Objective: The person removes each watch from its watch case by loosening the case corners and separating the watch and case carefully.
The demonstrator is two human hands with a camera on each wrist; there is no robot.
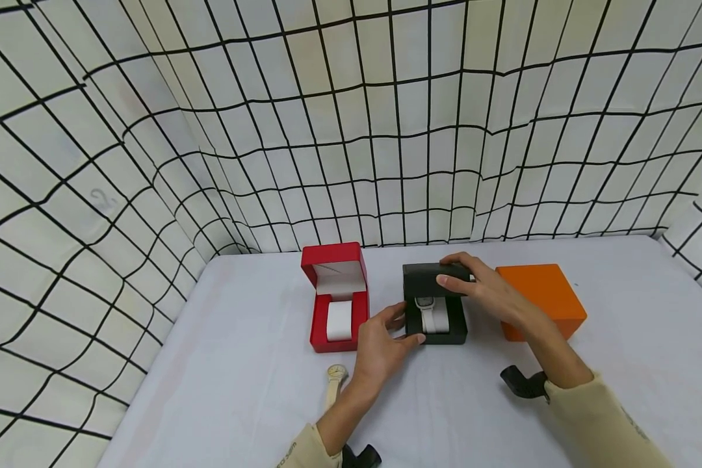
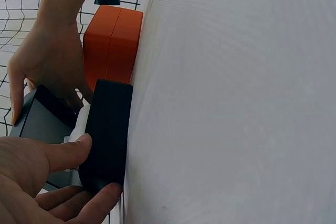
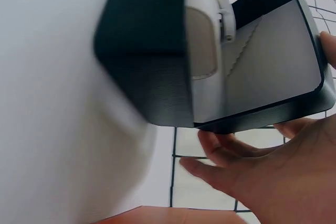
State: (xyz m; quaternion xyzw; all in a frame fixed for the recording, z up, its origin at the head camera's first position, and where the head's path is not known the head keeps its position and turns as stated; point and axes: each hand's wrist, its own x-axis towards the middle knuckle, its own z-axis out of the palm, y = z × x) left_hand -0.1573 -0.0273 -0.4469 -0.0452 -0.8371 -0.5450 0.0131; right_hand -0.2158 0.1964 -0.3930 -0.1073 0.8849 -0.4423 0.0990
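A black watch box stands on the white-covered table, its hinged lid partly raised. Inside, a watch with a white strap is wrapped round a white cushion. My right hand holds the lid at its right end, thumb on the front and fingers over the top. At the box's left side, my left hand grips the base, its thumb by the front edge. A second watch, cream with a pale strap, lies beside my left forearm.
Left of the black box stands an open red watch box with a white cushion in it. A closed orange box sits to the right, behind my right forearm. White walls with black grid lines enclose the back and sides.
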